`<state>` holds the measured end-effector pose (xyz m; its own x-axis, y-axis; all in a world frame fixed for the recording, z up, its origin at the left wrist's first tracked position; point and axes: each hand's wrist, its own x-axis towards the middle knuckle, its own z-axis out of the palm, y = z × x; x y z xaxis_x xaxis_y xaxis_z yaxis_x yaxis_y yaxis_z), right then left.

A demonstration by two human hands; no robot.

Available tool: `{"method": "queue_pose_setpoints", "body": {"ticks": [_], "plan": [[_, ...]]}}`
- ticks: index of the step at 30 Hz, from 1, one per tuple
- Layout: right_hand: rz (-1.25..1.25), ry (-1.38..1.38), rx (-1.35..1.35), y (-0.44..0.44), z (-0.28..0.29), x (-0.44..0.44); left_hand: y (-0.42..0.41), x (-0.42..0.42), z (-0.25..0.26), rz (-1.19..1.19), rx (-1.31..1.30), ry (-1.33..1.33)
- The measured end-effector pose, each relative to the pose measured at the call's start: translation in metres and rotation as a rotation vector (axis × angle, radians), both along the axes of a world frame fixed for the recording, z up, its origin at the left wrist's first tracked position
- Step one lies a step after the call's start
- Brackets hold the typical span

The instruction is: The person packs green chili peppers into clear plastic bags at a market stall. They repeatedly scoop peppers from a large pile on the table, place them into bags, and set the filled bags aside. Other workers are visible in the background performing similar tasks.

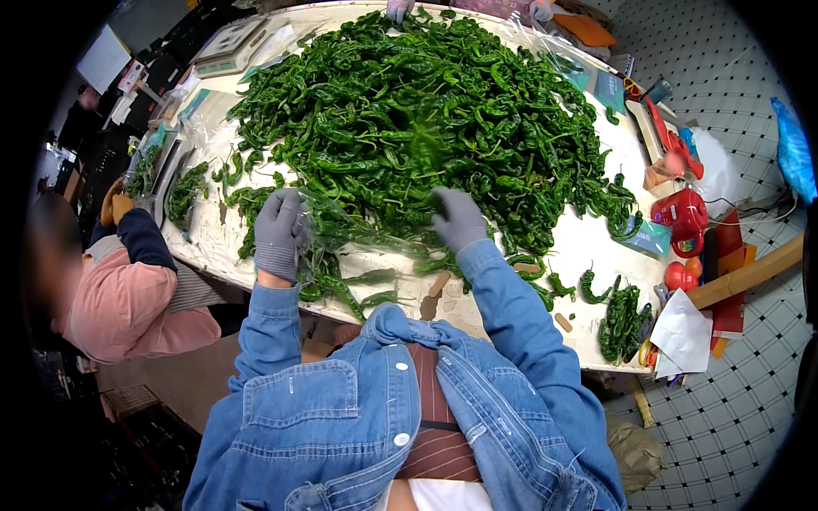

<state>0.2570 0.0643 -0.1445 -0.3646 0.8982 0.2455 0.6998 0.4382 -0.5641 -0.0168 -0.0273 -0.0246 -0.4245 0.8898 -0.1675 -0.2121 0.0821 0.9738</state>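
Note:
A large heap of green peppers [409,121] covers the middle of the white table [575,243] in front of me. My left hand [279,223], in a grey knit glove, grips the edge of a clear plastic bag [358,237] at the heap's near side. The bag lies stretched towards the right, with peppers showing through and around it. My right hand [461,218], gloved alike, is at the heap's near edge with its fingers turned left. Those fingers are blurred, and whether they hold anything is unclear. Loose peppers [377,287] lie below the bag.
At the left a co-worker [137,281] handles a bag of peppers [146,169]. Another gloved hand [400,9] touches the heap's far side. A scale [233,48] stands back left. A red tape dispenser [680,220], red tomato [680,276] and white paper [682,335] line the right edge.

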Motion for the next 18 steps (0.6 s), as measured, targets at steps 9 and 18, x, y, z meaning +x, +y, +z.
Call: {"method": "queue_pose_setpoints", "body": {"ticks": [9, 18], "plan": [[0.068, -0.448, -0.244, 0.015, 0.008, -0.026, -0.021, -0.035, 0.002, 0.088, 0.043, -0.079], [0.234, -0.739, -0.199, -0.052, -0.048, -0.09, -0.014, -0.036, -0.005, 0.042, 0.119, -0.307]]}}
